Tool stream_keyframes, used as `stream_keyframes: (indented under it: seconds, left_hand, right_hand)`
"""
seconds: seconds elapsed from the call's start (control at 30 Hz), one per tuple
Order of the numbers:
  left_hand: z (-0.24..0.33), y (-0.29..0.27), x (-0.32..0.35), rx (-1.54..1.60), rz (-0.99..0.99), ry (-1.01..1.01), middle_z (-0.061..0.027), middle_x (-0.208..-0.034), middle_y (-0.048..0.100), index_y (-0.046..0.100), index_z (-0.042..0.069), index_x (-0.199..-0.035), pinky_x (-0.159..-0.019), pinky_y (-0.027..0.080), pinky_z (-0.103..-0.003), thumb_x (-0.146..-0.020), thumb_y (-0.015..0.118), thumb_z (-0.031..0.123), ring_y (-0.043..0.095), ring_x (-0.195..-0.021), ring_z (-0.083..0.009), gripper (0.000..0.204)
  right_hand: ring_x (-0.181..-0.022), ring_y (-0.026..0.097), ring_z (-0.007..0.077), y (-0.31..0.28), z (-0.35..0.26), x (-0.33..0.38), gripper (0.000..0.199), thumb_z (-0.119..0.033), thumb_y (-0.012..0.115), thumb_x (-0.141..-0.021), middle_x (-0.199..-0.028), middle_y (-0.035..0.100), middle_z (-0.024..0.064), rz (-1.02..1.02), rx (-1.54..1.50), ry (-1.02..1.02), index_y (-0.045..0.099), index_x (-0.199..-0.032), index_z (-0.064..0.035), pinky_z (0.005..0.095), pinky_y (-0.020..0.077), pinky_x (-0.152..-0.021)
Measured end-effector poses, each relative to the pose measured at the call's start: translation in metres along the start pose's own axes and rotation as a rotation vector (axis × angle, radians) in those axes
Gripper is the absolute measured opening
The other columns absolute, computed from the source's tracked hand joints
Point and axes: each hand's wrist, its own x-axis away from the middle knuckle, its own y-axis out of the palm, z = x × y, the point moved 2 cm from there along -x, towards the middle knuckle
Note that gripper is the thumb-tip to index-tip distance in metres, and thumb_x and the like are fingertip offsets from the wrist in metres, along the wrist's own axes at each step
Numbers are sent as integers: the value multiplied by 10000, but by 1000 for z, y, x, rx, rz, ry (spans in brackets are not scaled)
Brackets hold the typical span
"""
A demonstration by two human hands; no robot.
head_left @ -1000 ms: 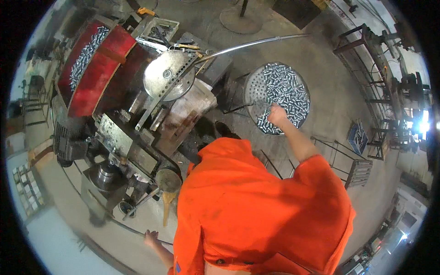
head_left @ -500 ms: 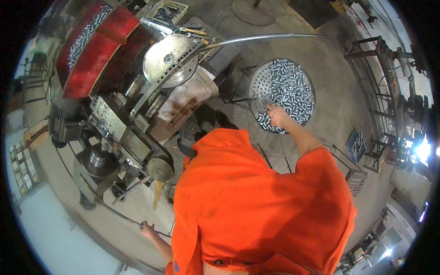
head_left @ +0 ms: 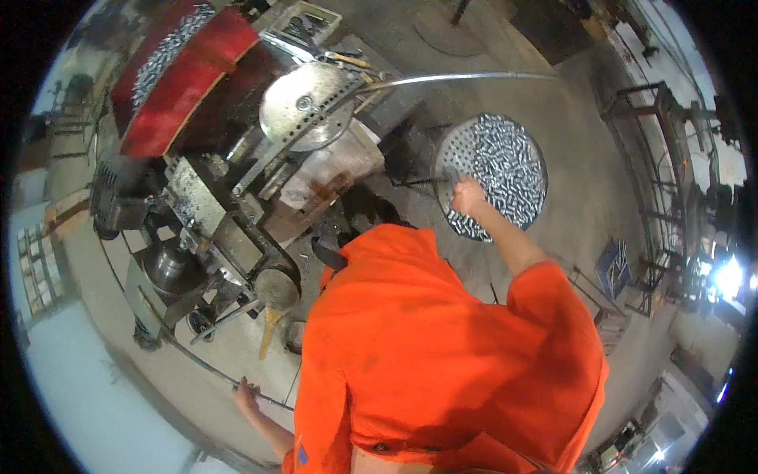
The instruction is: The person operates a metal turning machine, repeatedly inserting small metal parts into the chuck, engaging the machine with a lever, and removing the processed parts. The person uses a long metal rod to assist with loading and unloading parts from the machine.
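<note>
My left hand point(head_left: 247, 393) is closed round a long thin metal rod point(head_left: 207, 365) at the lower left. The rod runs back up toward the machine. Over the near left part of a round perforated tray point(head_left: 454, 148), my right hand point(head_left: 468, 196) is closed with its fingers curled. A blurred grey shape shows at its fingertips; I cannot make out what it is. Short shiny metal cylinders point(head_left: 512, 170) lie heaped across the right side of the tray, close beside that hand. Bare holes show on the tray's left side.
A greasy machine point(head_left: 201, 201) with a large slotted metal disc point(head_left: 304, 103) and a perforated bar stands at the left. Behind it, a red bin point(head_left: 170, 114) holds more metal pieces. A curved metal bar point(head_left: 458, 77) reaches right. A blue crate point(head_left: 613, 268) and dark racks line the right.
My right hand has pulled slightly back and left over the tray, its fingers drawn in. The left hand stays on the rod. The whole view has shifted a little.
</note>
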Motion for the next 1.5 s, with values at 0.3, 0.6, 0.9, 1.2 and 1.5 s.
stream_keyframes:
  seconds: [0.3, 0.6, 0.9, 1.2, 1.5]
  left_hand:
    - [265, 38, 181, 475, -240, 718, -95, -887, 658, 584, -30, -1089, -833, 432, -310, -891, 515, 248, 597, -851, -160, 348]
    - [305, 117, 221, 1141, -1138, 591, -61, -748, 625, 598, -24, -900, -652, 481, -260, -896, 533, 315, 610, -677, -134, 346]
    - [287, 85, 177, 546, -551, 943, -23, -659, 596, 612, -25, -791, -528, 437, -235, -824, 639, 227, 547, -603, -70, 255]
    - [213, 7, 123, 316, 156, 929, -144, -749, 633, 601, 30, -1037, -611, 478, -344, -805, 618, 245, 612, -653, -234, 317]
    - [6, -32, 85, 118, 435, 271, -155, -744, 624, 582, 56, -1087, -673, 478, -355, -752, 562, 96, 619, -722, -289, 338]
  right_hand:
    - [-881, 546, 278, -210, -243, 36, 216, -119, 615, -538, -973, 583, 105, 284, -904, -1043, 655, -741, -56, 358, 449, -754]
    - [-850, 532, 279, -258, -355, 88, 237, -50, 563, -548, -961, 562, 131, 283, -912, -1381, 639, -772, -29, 336, 451, -735]
    - [-832, 531, 309, -258, -397, 88, 256, -122, 582, -563, -985, 583, 129, 136, -505, -1509, 650, -794, -32, 375, 461, -730]
    - [-949, 512, 311, -287, -508, 47, 284, -216, 621, -552, -1004, 599, 135, 323, 38, -1507, 685, -785, -65, 397, 446, -800]
    - [-896, 543, 338, -242, -584, -47, 209, -177, 580, -534, -781, 635, 154, 258, 167, -1238, 701, -678, -85, 395, 442, -825]
